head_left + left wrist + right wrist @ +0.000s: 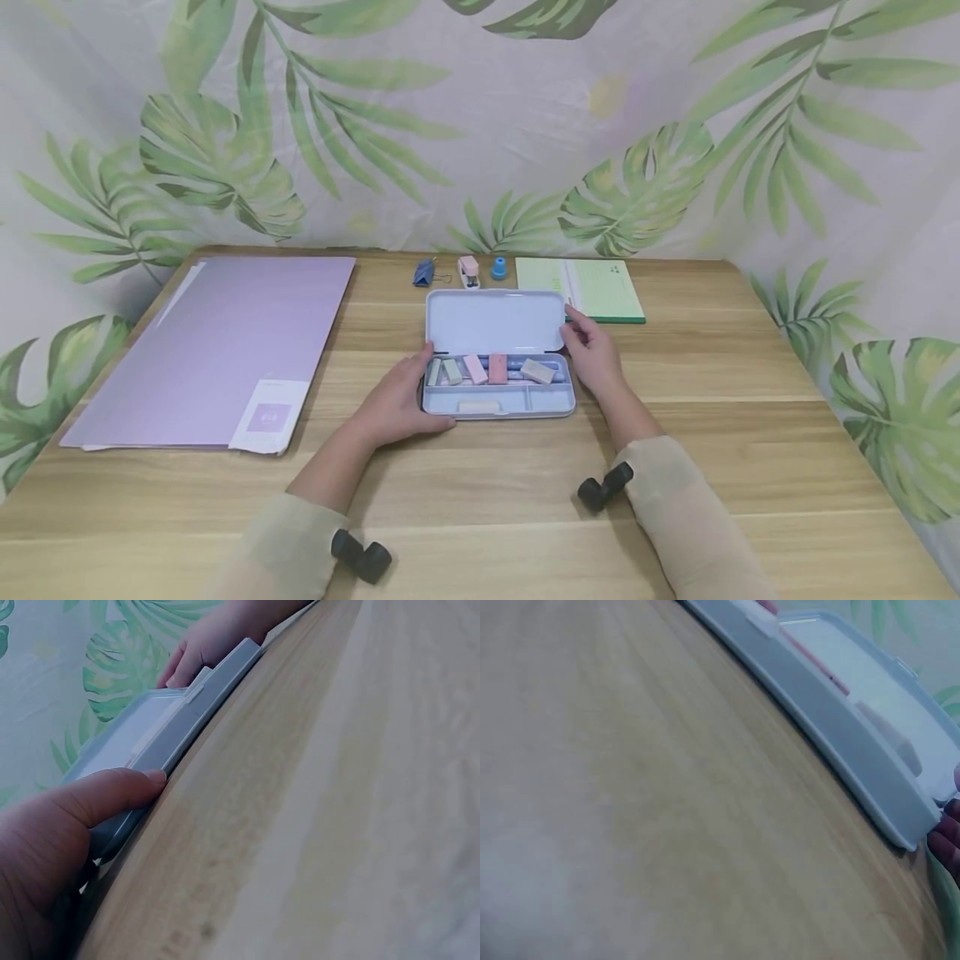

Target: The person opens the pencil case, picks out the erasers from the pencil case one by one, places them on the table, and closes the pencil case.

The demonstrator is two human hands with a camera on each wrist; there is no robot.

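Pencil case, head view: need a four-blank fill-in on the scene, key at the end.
The pencil case is not closed but ____.
The number of erasers in its wide front compartment is ____.
The purple folder lies to the case's ____.
The hand nearest the green notebook is the person's ____ one.

Missing: open; one; left; right.

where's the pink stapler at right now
In the head view, the pink stapler is at the back centre of the table, behind the open pencil case, between a blue binder clip (left) and a small blue object (right).
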